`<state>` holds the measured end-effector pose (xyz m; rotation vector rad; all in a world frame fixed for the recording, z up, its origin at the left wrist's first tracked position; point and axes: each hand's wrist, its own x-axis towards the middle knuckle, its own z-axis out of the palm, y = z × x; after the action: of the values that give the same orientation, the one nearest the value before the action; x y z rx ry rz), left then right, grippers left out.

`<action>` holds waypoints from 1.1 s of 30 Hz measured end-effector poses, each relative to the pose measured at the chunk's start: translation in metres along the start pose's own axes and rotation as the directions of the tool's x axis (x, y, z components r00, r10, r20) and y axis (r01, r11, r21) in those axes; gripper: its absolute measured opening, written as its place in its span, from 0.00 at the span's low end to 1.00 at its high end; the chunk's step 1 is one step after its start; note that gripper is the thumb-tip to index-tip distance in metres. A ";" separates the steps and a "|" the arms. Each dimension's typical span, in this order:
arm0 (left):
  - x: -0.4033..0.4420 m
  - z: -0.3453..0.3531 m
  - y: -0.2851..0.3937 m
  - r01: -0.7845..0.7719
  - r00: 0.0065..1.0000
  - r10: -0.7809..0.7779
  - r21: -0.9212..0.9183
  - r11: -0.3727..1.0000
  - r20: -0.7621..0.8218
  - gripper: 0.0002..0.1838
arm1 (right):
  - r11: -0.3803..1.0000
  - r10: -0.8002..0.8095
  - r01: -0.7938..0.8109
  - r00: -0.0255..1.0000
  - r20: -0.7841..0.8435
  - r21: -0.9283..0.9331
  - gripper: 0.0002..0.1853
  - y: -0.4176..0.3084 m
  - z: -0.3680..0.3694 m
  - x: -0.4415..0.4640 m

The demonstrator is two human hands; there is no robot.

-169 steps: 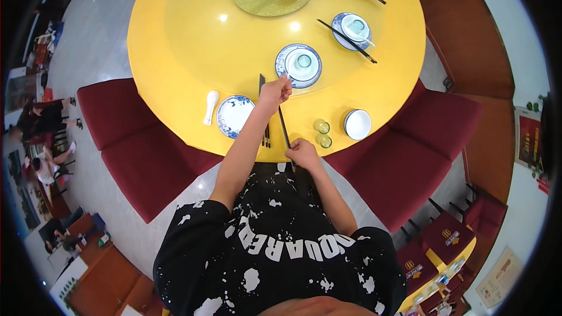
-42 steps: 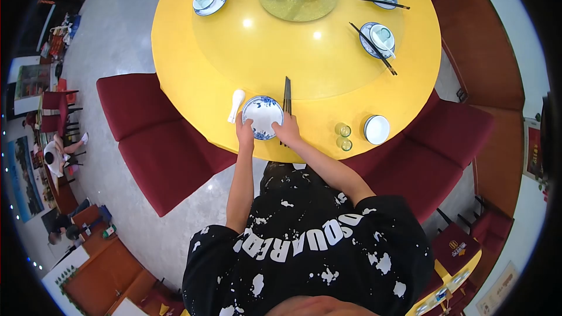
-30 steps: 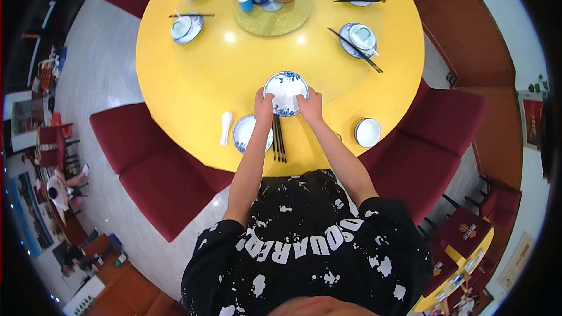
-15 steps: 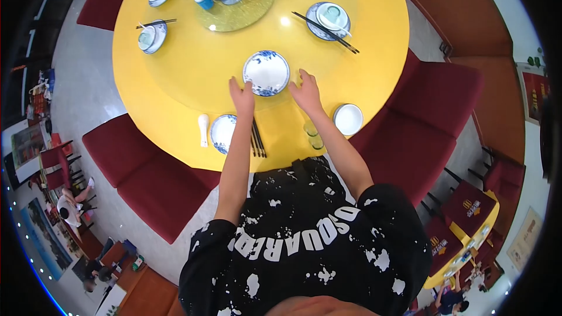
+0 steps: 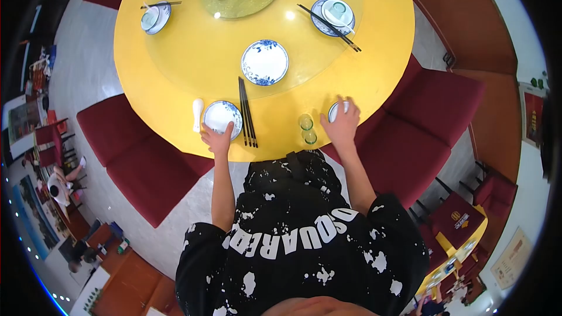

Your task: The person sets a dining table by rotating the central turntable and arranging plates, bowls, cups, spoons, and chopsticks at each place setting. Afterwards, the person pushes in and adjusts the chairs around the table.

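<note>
Low at the table's front edge, my left hand (image 5: 218,139) lies at the lower rim of a blue-and-white plate (image 5: 220,116), its thumb over the rim and fingers apart. My right hand (image 5: 344,124) is spread over a small white bowl (image 5: 333,112), thumb on its left side; the fingers hide much of the bowl. Black chopsticks (image 5: 248,114) lie right of the near plate, and a white spoon (image 5: 198,115) lies left of it. Two small glasses (image 5: 307,129) stand left of the bowl. Another blue-patterned plate (image 5: 265,62) sits farther in, apart from both hands.
The round yellow table (image 5: 175,82) carries other place settings, including a plate with bowl and chopsticks (image 5: 332,16). A turntable (image 5: 252,6) holds containers at the back. Dark red chairs (image 5: 137,158) stand around. People sit at the far left.
Both hands have left the sides of the middle plate and drawn back toward me, the left to the near plate, the right over the bowl. The view has shifted slightly.
</note>
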<state>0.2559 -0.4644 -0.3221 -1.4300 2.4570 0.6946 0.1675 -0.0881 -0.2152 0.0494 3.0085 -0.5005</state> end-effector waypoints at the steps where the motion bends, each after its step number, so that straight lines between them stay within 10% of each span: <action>1: -0.002 -0.004 -0.004 -0.026 0.999 0.027 -0.016 1.000 0.025 0.69 | 0.997 0.045 -0.045 0.999 0.008 -0.064 0.48 0.001 -0.014 0.002; 11: 0.033 -0.004 -0.003 -0.180 0.878 0.125 -0.076 0.981 -0.462 0.35 | 0.991 0.132 -0.124 0.976 0.174 -0.056 0.54 0.015 -0.007 0.023; 24: 0.137 -0.029 -0.087 -0.231 0.969 0.232 0.026 0.973 -0.080 0.12 | 0.952 -0.303 0.306 0.943 0.140 0.003 0.53 -0.189 0.075 0.145; 33: 0.073 -0.065 -0.050 -0.372 0.922 0.352 -0.111 0.922 -0.161 0.12 | 0.923 -0.318 0.323 0.946 -0.060 0.209 0.35 -0.126 0.070 0.103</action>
<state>0.2652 -0.5731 -0.3097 -1.1032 2.8742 0.8815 0.0655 -0.2283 -0.2506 -0.4335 2.9817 -0.8617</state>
